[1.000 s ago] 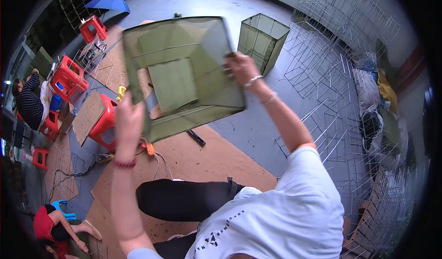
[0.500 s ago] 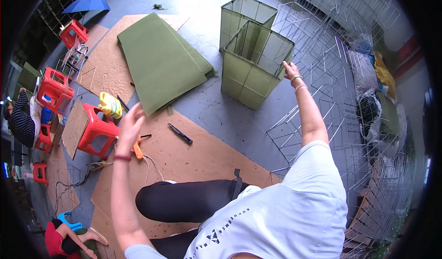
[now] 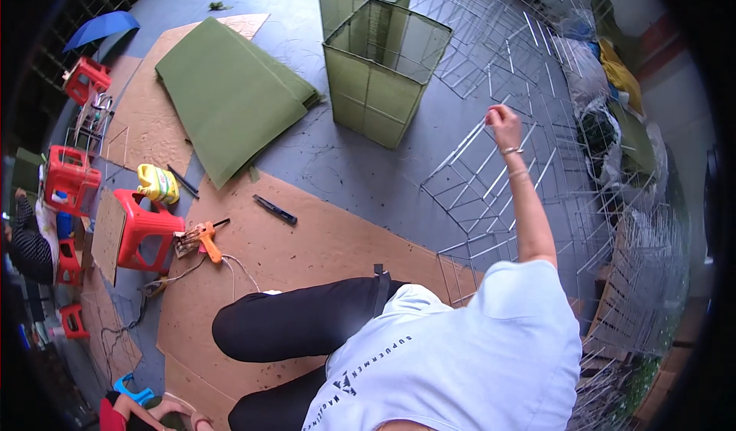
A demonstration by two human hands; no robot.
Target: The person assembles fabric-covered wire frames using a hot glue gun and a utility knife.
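Status: the front green mesh box (image 3: 376, 93) is down and released; a second ago both hands had it up in the air, half a second ago the right hand was on its rim, now nothing holds it. It stands upright on the grey floor (image 3: 360, 172) at 12 o'clock, open end up, with a second green box (image 3: 335, 8) just behind; can't tell if the two touch. Reads as that box being parked, with the right hand freed from it. Right hand (image 3: 504, 126) is now out at 2 o'clock, well apart from the box rim, over the wire frames (image 3: 479, 179); fingers bent in, no fabric in them, but can't tell whether they close on a wire or just hang loose. Left hand has dropped out of view, state can't be told. Around: stack of green sheets (image 3: 230, 101) at 10 o'clock, partly on cardboard, top sheets fanned; slim black tool (image 3: 274, 209) at 9 on the brown cardboard (image 3: 337, 239); orange glue gun (image 3: 205, 239) between 8 and 9, cord trailing on the cardboard; red stool (image 3: 149, 231) and yellow bottle (image 3: 159, 183) near it at 9. In the way: frames lie jumbled from 1 to 3 o'clock, bars crossing, so judging which bar belongs to which is hard and snagging looks likely; plastic bags (image 3: 583, 67) sit beyond them at 2
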